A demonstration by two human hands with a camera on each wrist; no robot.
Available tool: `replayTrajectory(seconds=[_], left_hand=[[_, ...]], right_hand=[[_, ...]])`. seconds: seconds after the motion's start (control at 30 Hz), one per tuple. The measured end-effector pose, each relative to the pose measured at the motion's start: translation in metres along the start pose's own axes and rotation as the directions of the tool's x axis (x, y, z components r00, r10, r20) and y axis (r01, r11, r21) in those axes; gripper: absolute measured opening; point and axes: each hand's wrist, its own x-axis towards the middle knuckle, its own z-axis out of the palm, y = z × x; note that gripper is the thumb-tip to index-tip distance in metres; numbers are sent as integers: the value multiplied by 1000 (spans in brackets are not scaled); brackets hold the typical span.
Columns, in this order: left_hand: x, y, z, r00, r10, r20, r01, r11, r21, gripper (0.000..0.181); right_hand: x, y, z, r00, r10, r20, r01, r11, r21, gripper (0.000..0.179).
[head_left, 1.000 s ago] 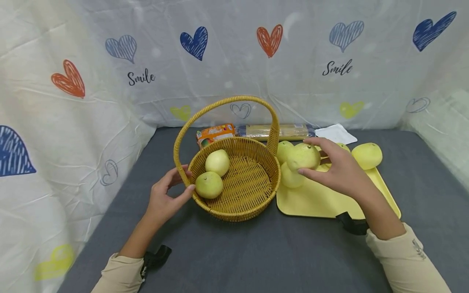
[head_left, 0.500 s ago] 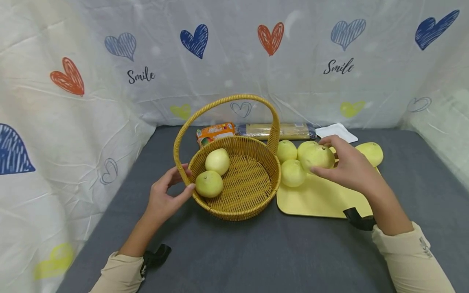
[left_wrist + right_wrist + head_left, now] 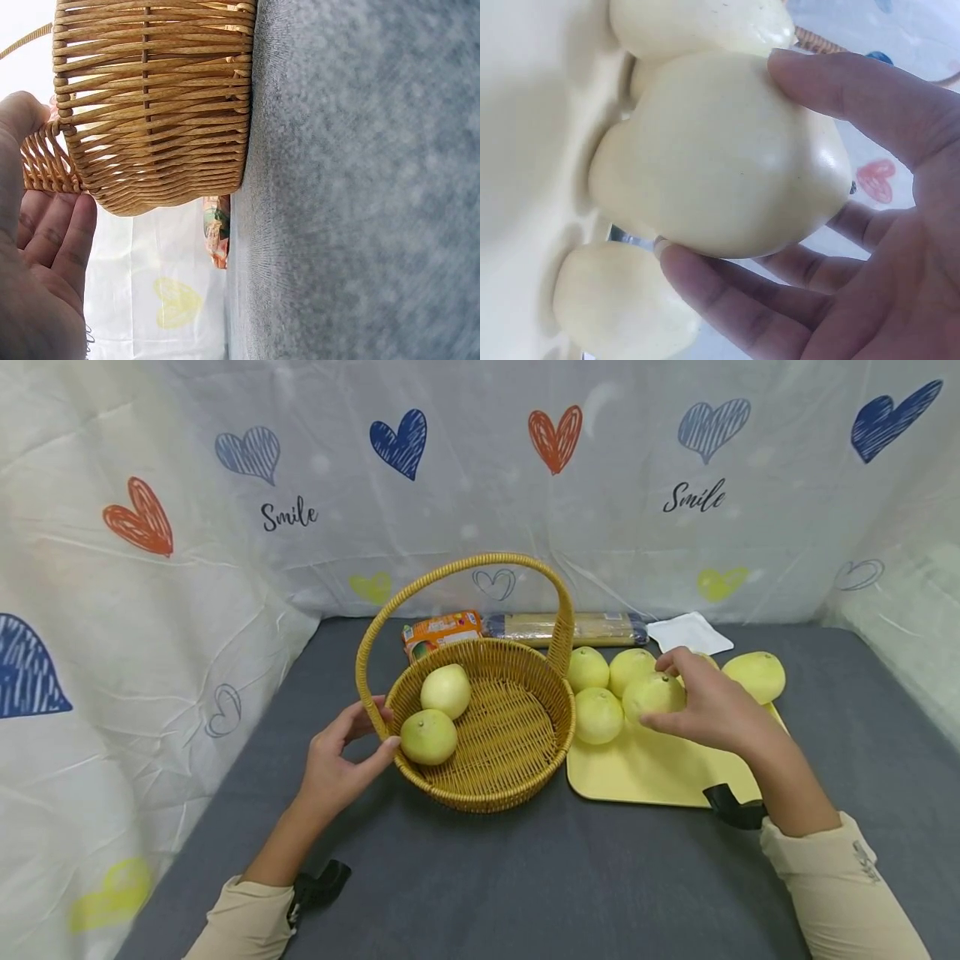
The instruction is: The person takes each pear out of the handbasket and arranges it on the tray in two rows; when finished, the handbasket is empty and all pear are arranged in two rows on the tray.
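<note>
My right hand (image 3: 708,706) holds a pale yellow-green pear (image 3: 654,697) between thumb and fingers, low over the yellow tray (image 3: 675,777). In the right wrist view the held pear (image 3: 727,157) fills the middle, with other pears behind and below it. On the tray, several more pears (image 3: 598,716) sit beside and behind the held one. My left hand (image 3: 345,758) grips the foot of the handle of a yellow wicker basket (image 3: 513,727). The left wrist view has thumb and fingers on opposite sides of that handle foot (image 3: 49,161). Two pears (image 3: 429,737) lie at the basket's left side.
Behind the basket lie an orange packet (image 3: 442,631) and a long clear-wrapped pack (image 3: 566,628) with dark ends. A white cloth or paper piece (image 3: 690,632) lies behind the tray. White heart-printed sheeting (image 3: 480,485) rises around the dark grey table (image 3: 487,885).
My right hand has moved right with the pear, away from the basket, then slightly down toward the tray. My left hand has stayed at the basket handle.
</note>
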Motion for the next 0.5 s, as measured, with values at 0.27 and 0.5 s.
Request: replayTrajectory(seconds=[0.27, 0.5], left_hand=[[0, -6, -1, 1000, -9, 5, 9, 1000, -1, 52], [1, 1, -1, 1000, -12, 9, 12, 1000, -5, 50]], right_hand=[[4, 7, 5, 997, -5, 78, 5, 1000, -6, 66], [6, 15, 12, 990, -50, 131, 59, 996, -64, 63]])
